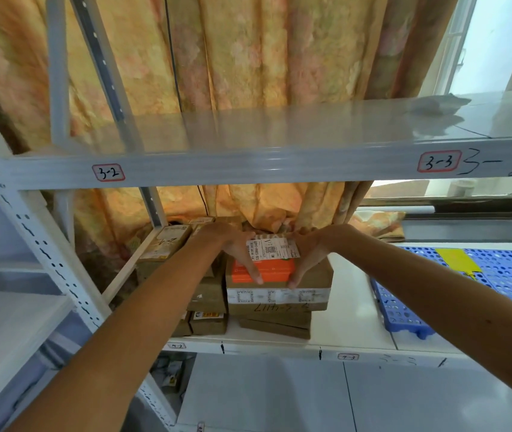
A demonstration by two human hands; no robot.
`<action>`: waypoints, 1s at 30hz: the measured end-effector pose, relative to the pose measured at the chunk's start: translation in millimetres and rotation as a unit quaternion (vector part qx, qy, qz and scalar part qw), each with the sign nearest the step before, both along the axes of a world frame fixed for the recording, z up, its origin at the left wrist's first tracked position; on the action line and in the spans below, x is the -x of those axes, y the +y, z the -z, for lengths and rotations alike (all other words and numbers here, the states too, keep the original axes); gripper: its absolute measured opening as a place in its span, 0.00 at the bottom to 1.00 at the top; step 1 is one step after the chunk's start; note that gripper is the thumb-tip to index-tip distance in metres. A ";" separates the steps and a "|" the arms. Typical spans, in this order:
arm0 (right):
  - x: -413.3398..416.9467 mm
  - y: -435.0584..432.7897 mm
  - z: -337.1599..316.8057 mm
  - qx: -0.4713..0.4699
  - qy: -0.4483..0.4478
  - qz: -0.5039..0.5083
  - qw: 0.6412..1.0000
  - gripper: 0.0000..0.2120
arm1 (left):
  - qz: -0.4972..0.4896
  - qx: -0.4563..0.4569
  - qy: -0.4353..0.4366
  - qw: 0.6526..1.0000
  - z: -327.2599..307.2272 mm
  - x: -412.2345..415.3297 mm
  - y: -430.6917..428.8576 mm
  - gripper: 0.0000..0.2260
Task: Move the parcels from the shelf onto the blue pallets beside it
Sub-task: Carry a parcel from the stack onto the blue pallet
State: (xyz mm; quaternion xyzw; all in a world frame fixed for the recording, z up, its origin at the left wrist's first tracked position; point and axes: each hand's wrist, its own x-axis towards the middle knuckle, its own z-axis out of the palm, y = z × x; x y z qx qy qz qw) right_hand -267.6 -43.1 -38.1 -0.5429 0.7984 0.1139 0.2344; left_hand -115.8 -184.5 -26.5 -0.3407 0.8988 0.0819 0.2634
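Observation:
A small orange parcel (272, 269) with a white shipping label sits on top of a large brown carton (279, 294) on the lower shelf (351, 322). My left hand (239, 247) presses against its left side and my right hand (307, 254) against its right side, both gripping it. Under the large carton lies a flatter brown box (275, 327). More brown parcels (167, 241) are stacked to the left, partly hidden by my left forearm. A blue perforated pallet (504, 275) lies to the right on the shelf level.
The upper shelf beam (248, 169), marked 3-2 and 3-3, crosses just above my hands. A white perforated upright (45, 244) stands at the left. An orange curtain (248, 57) hangs behind. A yellow tag (456, 260) lies on the pallet.

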 end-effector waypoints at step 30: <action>-11.2 5.4 9.3 0.049 0.041 0.002 0.998 0.72 | 0.020 0.049 0.063 0.997 9.8 -13.0 14.9 0.67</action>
